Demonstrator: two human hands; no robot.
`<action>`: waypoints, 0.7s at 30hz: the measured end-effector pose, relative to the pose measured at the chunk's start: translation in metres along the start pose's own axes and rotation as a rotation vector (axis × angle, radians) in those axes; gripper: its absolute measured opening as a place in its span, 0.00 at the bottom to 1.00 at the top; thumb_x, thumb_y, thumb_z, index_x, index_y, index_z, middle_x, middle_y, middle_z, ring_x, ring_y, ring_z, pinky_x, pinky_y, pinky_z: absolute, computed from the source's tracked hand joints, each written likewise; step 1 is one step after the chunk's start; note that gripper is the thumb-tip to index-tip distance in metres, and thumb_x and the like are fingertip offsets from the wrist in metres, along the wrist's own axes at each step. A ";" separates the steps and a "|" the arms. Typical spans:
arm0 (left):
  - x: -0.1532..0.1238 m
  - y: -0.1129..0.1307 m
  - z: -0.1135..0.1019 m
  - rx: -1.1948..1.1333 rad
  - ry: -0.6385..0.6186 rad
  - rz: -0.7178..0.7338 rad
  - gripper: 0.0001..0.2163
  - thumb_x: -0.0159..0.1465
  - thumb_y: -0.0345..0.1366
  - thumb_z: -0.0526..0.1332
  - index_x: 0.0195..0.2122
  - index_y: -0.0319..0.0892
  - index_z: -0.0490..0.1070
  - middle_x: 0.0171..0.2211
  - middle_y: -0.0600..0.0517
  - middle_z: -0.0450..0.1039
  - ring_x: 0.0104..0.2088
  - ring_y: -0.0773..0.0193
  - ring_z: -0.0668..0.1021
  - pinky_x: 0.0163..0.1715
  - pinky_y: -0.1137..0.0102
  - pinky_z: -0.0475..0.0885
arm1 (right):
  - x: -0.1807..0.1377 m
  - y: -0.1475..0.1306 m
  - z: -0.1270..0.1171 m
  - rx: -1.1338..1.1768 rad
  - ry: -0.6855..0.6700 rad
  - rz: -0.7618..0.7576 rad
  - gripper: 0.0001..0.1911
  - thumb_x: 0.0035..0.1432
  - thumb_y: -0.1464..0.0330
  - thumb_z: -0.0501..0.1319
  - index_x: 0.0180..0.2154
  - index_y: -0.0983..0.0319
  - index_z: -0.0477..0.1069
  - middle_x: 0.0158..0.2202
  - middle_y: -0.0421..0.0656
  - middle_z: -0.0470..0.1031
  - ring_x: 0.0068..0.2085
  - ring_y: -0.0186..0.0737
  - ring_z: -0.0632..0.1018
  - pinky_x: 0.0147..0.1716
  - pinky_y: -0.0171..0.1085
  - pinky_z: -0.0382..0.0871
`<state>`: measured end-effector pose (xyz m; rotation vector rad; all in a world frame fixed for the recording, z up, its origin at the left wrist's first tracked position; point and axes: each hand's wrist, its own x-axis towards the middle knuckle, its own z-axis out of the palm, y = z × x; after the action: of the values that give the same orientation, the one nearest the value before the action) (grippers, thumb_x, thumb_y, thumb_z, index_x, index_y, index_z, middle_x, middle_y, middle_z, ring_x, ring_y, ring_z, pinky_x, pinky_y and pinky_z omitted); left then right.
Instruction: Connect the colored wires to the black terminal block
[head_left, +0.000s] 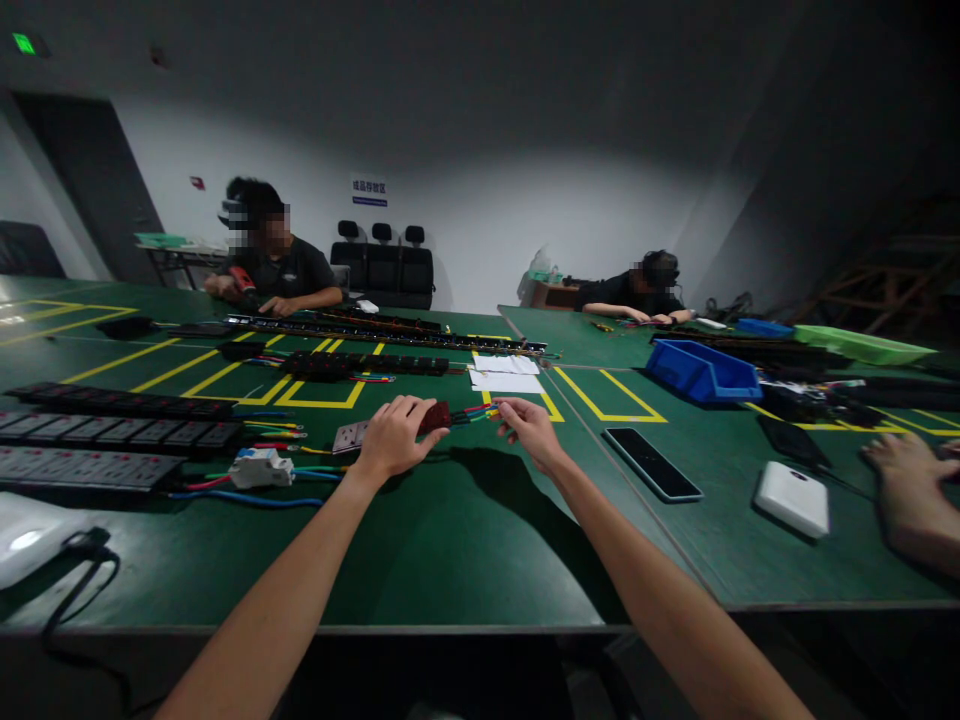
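Note:
My left hand [397, 438] is closed around a dark red block-like piece [435, 418]. A light grey panel [350, 436] shows on the other side of that hand; whether it joins the red piece is hidden. Red, blue and yellow-green wires [471, 413] run from the red piece to my right hand [529, 430], which pinches them near their ends. To the left lie several power strips [90, 470] with wires coming out of their ends. A white circuit breaker [261, 467] sits at the end of the nearest one.
White papers [506, 375] lie beyond my hands. At right are a phone [652, 464], a white box-shaped device [793, 499], a blue bin [703, 370] and another person's hand [911, 480]. Long dark strips [390, 333] cross the green table [450, 560]. Two people sit opposite.

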<state>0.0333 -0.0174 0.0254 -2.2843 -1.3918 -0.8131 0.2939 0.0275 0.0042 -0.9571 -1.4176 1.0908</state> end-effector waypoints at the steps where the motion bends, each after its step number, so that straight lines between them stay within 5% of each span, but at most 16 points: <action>1: 0.000 0.000 0.000 0.002 0.003 0.000 0.25 0.68 0.54 0.55 0.56 0.41 0.69 0.47 0.42 0.74 0.47 0.50 0.75 0.45 0.58 0.71 | 0.000 0.000 0.000 0.013 -0.003 0.010 0.28 0.50 0.48 0.68 0.46 0.61 0.77 0.35 0.45 0.79 0.25 0.33 0.76 0.17 0.29 0.62; 10: 0.000 -0.002 0.001 -0.017 0.030 -0.017 0.25 0.68 0.54 0.54 0.57 0.41 0.69 0.48 0.42 0.74 0.48 0.50 0.75 0.46 0.57 0.70 | -0.003 -0.006 0.000 0.151 -0.057 0.088 0.27 0.53 0.53 0.69 0.52 0.56 0.76 0.42 0.44 0.77 0.29 0.32 0.75 0.17 0.27 0.62; 21: 0.001 -0.001 -0.001 -0.048 0.006 0.009 0.24 0.68 0.54 0.54 0.56 0.41 0.70 0.46 0.42 0.75 0.46 0.50 0.75 0.44 0.57 0.72 | -0.001 -0.001 -0.003 0.102 -0.022 0.051 0.24 0.47 0.54 0.72 0.45 0.59 0.79 0.33 0.41 0.74 0.28 0.31 0.73 0.18 0.28 0.60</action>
<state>0.0319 -0.0171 0.0269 -2.3200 -1.3729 -0.8598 0.2974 0.0271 0.0051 -0.9145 -1.3480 1.2028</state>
